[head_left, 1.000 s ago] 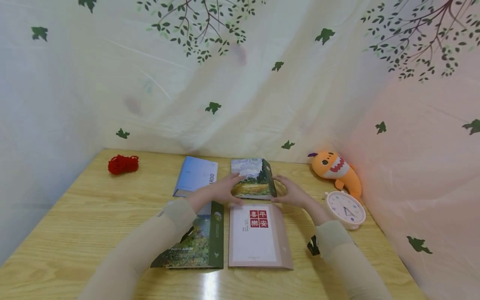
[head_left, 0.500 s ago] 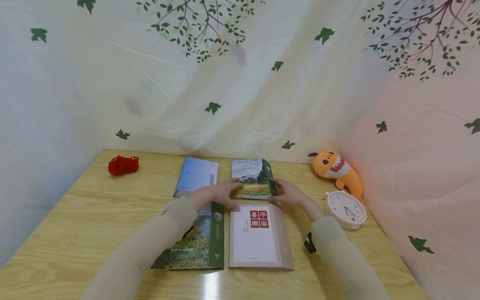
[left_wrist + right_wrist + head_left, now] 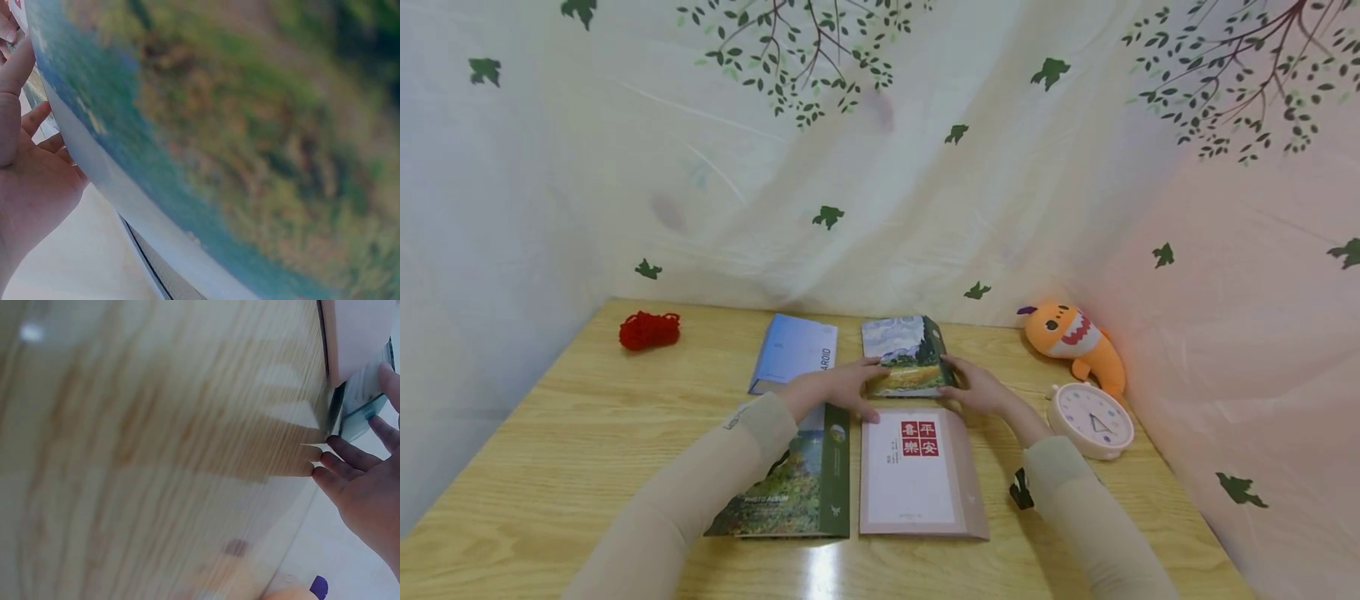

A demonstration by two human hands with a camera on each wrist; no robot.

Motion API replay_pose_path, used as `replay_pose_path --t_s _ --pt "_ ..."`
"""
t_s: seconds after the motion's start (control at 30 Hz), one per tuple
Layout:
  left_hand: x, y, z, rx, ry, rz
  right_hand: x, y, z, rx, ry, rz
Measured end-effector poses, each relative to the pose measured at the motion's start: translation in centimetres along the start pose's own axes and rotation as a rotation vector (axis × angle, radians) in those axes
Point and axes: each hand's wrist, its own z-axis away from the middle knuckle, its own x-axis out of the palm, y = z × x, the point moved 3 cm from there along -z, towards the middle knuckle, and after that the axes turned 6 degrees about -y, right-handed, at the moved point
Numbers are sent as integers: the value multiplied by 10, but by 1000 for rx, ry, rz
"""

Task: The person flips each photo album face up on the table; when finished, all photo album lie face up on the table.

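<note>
In the head view, a small album with a painted landscape cover (image 3: pixel 904 346) lies face up at the back middle of the table. My left hand (image 3: pixel 848 388) is at its left side, fingertips by the lower left of the cover and thumb near the top edge of a white and pink album (image 3: pixel 906 500). On the other side, my right hand (image 3: pixel 981 390) touches the landscape album's right edge with its fingertips. The right wrist view shows the right hand's fingers (image 3: pixel 350 465) extended. A green photo album (image 3: pixel 790 504), partly hidden by my left arm, fills much of the left wrist view.
A blue album (image 3: pixel 793 350) lies left of the landscape one. Red yarn (image 3: pixel 650 331) sits at the back left. An orange shark plush (image 3: pixel 1075 342) and a round clock (image 3: pixel 1091 420) stand on the right. A printed curtain (image 3: pixel 760 217) hangs behind the table.
Since a second ago, my left hand's fingertips have shifted slightly nearer the front and my right hand has moved in to the landscape album's edge. That album is nudged very slightly back.
</note>
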Motion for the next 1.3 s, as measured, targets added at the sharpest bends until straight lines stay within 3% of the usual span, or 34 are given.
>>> replay_pose_path --t_s 0.53,1.0,1.3 --pt "-4 -3 1 0 21 55 -8 -10 0 -62 100 -48" --pt "-11 8 4 22 60 199 -13 -24 2 -113 181 -76" --pt "-20 14 1 143 122 311 -19 -44 1 -124 239 -118"
